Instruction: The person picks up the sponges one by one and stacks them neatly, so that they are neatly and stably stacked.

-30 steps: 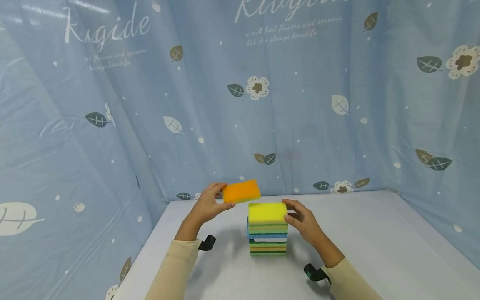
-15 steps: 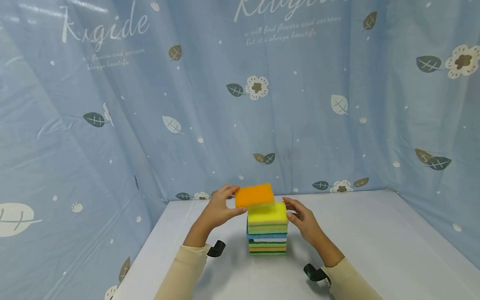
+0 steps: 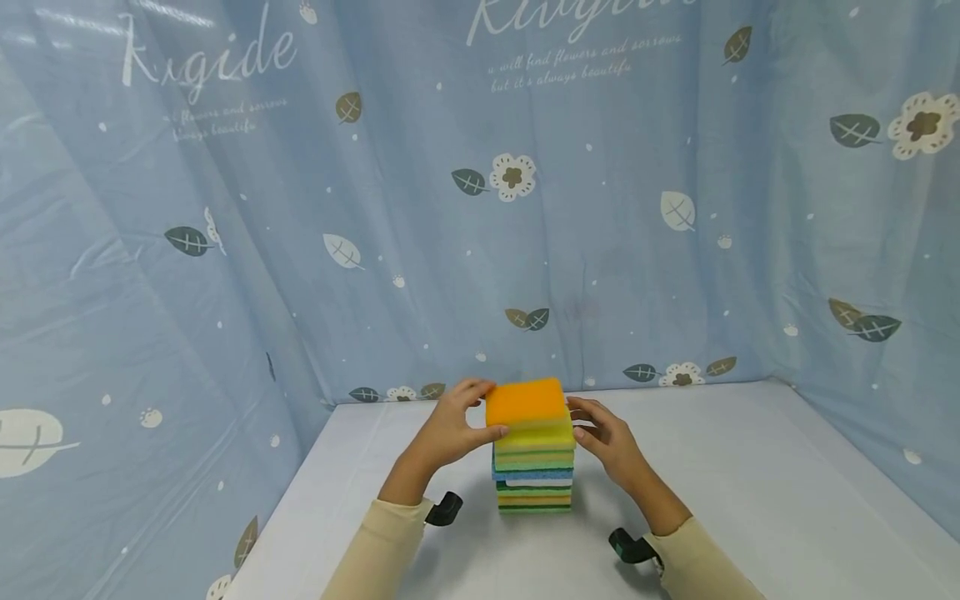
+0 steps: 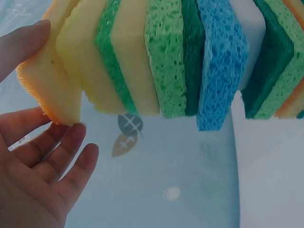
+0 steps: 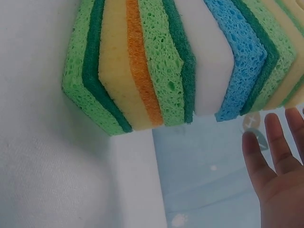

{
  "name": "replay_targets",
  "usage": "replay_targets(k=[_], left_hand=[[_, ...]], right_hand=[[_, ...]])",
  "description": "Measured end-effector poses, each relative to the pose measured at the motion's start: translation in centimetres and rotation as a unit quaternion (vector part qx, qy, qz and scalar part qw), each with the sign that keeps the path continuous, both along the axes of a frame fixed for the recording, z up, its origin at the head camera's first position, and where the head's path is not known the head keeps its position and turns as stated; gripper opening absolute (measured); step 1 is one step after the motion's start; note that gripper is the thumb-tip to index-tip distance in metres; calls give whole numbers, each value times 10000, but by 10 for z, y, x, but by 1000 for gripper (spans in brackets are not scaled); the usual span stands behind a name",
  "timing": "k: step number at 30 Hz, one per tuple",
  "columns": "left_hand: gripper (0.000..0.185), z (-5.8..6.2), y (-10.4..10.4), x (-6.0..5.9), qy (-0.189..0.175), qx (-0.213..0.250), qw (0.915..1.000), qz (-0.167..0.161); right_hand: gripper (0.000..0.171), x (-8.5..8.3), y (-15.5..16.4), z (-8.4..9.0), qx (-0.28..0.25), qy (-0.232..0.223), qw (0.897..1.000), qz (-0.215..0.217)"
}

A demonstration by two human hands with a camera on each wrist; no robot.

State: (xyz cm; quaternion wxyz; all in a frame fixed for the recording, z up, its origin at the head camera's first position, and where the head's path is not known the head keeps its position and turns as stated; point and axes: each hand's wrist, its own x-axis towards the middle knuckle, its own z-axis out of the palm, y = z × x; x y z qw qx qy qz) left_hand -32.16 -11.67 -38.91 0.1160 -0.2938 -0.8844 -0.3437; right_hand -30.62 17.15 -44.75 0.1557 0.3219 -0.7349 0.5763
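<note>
The orange sponge, which a second ago was held in the air to the left of the stack of sponges, has been brought over and is now set on the yellow sponge at the top, so the placing seems all but done and only the letting go appears to be left. The sponge is pinched by the left hand, thumb at the near edge and fingers curled over the far edge. The right hand is held just beside the stack's right side with its fingers loosely spread; whether they touch the stack cannot be told from the head view. The stack stands on the white table, near the blue curtain behind it. In the left wrist view the orange sponge is seen from beneath, with the thumb above it and the fingers below. Only the right wrist view shows the lower layers plainly: green, yellow, orange, white and blue, and the right hand's fingers straight and apart, clear of the sponges there.
</note>
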Motion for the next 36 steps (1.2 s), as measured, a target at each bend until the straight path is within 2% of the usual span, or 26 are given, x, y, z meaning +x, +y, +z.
replay_targets(k=[6, 21, 29, 36], left_hand=[[75, 2, 6, 4, -22, -83, 9999, -66], [76, 1, 10, 7, -68, -258, 9995, -141], [76, -2, 9, 8, -28, -251, 9996, -130], [76, -7, 9, 6, -49, -248, 9996, -102]], right_hand=[[52, -16, 5, -20, -160, 84, 9996, 200], [50, -14, 5, -20, -146, 44, 9994, 302], [54, -13, 5, -17, -197, 191, 9983, 508], [51, -12, 4, -16, -181, 155, 9989, 410]])
